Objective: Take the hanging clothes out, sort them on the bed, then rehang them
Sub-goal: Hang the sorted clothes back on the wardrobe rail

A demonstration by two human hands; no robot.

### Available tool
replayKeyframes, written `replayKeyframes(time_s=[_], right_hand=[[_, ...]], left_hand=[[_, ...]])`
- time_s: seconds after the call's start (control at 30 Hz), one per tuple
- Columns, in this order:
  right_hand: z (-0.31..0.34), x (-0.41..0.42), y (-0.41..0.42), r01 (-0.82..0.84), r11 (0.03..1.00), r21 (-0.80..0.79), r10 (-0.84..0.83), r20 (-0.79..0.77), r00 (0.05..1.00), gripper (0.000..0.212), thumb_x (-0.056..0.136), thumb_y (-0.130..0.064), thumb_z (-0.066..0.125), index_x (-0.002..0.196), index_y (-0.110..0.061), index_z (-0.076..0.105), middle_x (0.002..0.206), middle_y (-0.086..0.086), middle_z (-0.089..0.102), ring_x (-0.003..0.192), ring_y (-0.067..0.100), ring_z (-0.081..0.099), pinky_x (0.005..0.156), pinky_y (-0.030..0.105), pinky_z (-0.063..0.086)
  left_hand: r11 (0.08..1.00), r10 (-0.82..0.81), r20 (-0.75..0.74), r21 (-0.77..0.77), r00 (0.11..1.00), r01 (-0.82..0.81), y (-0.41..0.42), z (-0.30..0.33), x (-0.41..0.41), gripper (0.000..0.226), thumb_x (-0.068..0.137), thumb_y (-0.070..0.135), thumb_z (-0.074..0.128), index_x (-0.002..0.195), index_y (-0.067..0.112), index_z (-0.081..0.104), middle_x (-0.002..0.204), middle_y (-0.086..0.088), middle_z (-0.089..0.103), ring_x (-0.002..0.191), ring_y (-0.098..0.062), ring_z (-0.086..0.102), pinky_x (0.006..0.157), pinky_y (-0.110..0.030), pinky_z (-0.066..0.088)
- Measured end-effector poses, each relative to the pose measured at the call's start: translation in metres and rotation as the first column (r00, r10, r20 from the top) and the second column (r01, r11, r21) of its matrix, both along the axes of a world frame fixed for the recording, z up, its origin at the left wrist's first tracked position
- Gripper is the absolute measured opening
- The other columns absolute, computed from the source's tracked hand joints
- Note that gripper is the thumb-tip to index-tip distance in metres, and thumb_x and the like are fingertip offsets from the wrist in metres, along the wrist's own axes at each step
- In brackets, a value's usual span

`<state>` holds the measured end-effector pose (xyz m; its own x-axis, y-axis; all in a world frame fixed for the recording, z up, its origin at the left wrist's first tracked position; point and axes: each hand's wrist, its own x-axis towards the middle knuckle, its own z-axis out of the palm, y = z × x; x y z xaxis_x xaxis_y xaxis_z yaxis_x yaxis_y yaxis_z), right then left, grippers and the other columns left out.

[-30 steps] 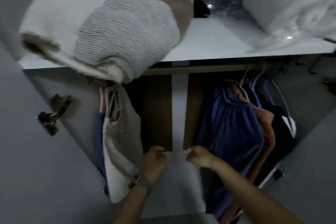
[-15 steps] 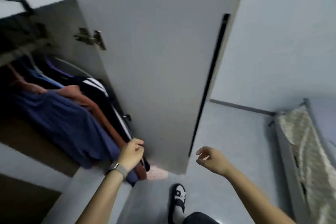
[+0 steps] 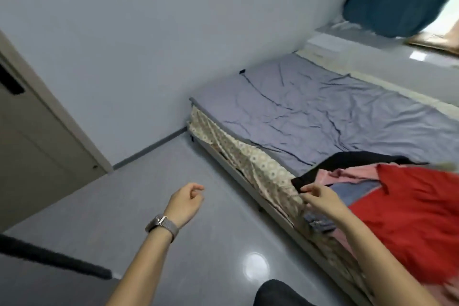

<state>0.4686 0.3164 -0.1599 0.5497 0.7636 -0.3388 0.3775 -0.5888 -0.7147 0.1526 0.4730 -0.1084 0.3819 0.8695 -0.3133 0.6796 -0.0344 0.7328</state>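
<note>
Sorting step: our right hand (image 3: 320, 200) reaches, grip loose and empty, toward the clothes (image 3: 407, 204) piled on the bed (image 3: 310, 112); left hand (image 3: 185, 202) idle, released; next we must grasp a garment.

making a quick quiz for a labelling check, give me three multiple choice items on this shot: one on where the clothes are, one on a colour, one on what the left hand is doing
1. Where does the pile of clothes lie?
A. on the floor by the door
B. on the near end of the bed
C. on the window ledge

2. What colour is the big garment on top of the pile?
A. red
B. green
C. white

3. What state is the left hand in?
A. gripping a hanger
B. pressed flat on the bed
C. loosely curled, holding nothing

Answers:
1 B, the heap sits on the bed at its near end, spilling over the edge.
2 A, the red garment covers most of the pile.
3 C, the left hand hangs over bare floor with nothing in it.
</note>
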Motion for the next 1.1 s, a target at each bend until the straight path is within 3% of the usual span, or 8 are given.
replayKeyframes(time_s=[0.2, 0.3, 0.37, 0.47, 0.63, 0.73, 1.0, 1.1], right_hand=[[-0.012, 0.151, -0.106, 0.484, 0.871, 0.086, -0.483, -0.031, 0.875, 0.011, 0.083, -0.009, 0.064, 0.092, -0.015, 0.064, 0.062, 0.001, 0.059, 0.055, 0.02, 0.057, 0.07, 0.045, 0.054], [-0.009, 0.208, -0.167, 0.646, 0.76, 0.079, -0.643, -0.059, 0.764, 0.011, 0.083, -0.011, 0.065, 0.09, -0.019, 0.062, 0.064, 0.002, 0.059, 0.059, 0.022, 0.059, 0.071, 0.044, 0.055], [-0.007, 0.237, -0.205, 0.726, 0.685, 0.064, -0.721, -0.089, 0.687, 0.013, 0.083, -0.016, 0.066, 0.095, -0.018, 0.061, 0.07, 0.003, 0.061, 0.064, 0.024, 0.062, 0.072, 0.041, 0.054], [-0.01, 0.269, -0.244, 0.785, 0.62, -0.004, -0.779, -0.129, 0.614, 0.02, 0.085, -0.022, 0.066, 0.103, -0.019, 0.058, 0.079, 0.003, 0.062, 0.075, 0.024, 0.064, 0.071, 0.037, 0.051], [-0.031, 0.301, -0.284, 0.882, 0.465, -0.077, -0.883, -0.116, 0.456, 0.016, 0.084, -0.02, 0.065, 0.099, -0.021, 0.06, 0.086, 0.005, 0.066, 0.08, 0.026, 0.066, 0.075, 0.039, 0.055], [-0.041, 0.318, -0.298, 0.947, 0.311, -0.079, -0.946, -0.122, 0.301, 0.015, 0.084, -0.012, 0.062, 0.099, -0.015, 0.062, 0.085, 0.009, 0.068, 0.069, 0.021, 0.064, 0.062, 0.031, 0.053], [-0.087, 0.381, -0.33, 0.989, 0.046, -0.143, -0.986, -0.168, 0.022, 0.02, 0.084, -0.012, 0.059, 0.103, -0.009, 0.064, 0.082, 0.005, 0.068, 0.064, 0.02, 0.064, 0.074, 0.041, 0.057], [-0.105, 0.41, -0.331, 0.968, 0.105, -0.23, -0.963, -0.265, 0.041, 0.026, 0.085, -0.012, 0.059, 0.112, -0.011, 0.061, 0.089, 0.006, 0.067, 0.07, 0.02, 0.065, 0.068, 0.034, 0.055]], left_hand=[[0.947, -0.307, 0.099, -0.063, 0.946, 0.314, -0.028, -0.023, 0.223, 0.018, 0.088, 0.009, 0.051, 0.096, 0.023, 0.059, 0.083, 0.004, 0.066, 0.086, -0.022, 0.063, 0.083, -0.033, 0.049], [0.838, -0.52, 0.129, -0.114, 0.844, 0.534, -0.069, -0.035, 0.328, 0.019, 0.088, 0.009, 0.052, 0.104, 0.015, 0.061, 0.085, 0.0, 0.066, 0.084, -0.021, 0.063, 0.082, -0.035, 0.05], [0.768, -0.609, 0.157, -0.13, 0.778, 0.627, -0.098, -0.039, 0.383, 0.017, 0.087, 0.012, 0.054, 0.099, 0.023, 0.059, 0.089, -0.002, 0.066, 0.086, -0.02, 0.063, 0.085, -0.037, 0.051], [0.668, -0.704, 0.166, -0.176, 0.691, 0.723, -0.126, -0.04, 0.449, 0.016, 0.09, 0.014, 0.052, 0.102, 0.024, 0.054, 0.089, -0.002, 0.062, 0.081, -0.015, 0.059, 0.073, -0.027, 0.049], [0.527, -0.814, 0.123, -0.254, 0.568, 0.811, -0.141, -0.052, 0.543, 0.016, 0.092, 0.012, 0.049, 0.106, 0.019, 0.053, 0.085, -0.001, 0.059, 0.076, -0.015, 0.058, 0.07, -0.027, 0.046], [0.503, -0.809, 0.15, -0.324, 0.568, 0.801, -0.149, -0.063, 0.592, 0.019, 0.092, 0.005, 0.044, 0.107, 0.012, 0.053, 0.08, 0.002, 0.06, 0.066, -0.009, 0.056, 0.058, -0.021, 0.042], [0.471, -0.804, 0.139, -0.445, 0.579, 0.761, -0.198, -0.082, 0.687, 0.021, 0.091, 0.0, 0.039, 0.104, 0.012, 0.051, 0.079, 0.003, 0.06, 0.062, -0.008, 0.054, 0.048, -0.017, 0.038], [0.475, -0.808, 0.12, -0.448, 0.577, 0.757, -0.223, -0.096, 0.72, 0.02, 0.09, 0.001, 0.043, 0.103, 0.012, 0.053, 0.078, 0.004, 0.061, 0.059, -0.007, 0.055, 0.044, -0.014, 0.038]])
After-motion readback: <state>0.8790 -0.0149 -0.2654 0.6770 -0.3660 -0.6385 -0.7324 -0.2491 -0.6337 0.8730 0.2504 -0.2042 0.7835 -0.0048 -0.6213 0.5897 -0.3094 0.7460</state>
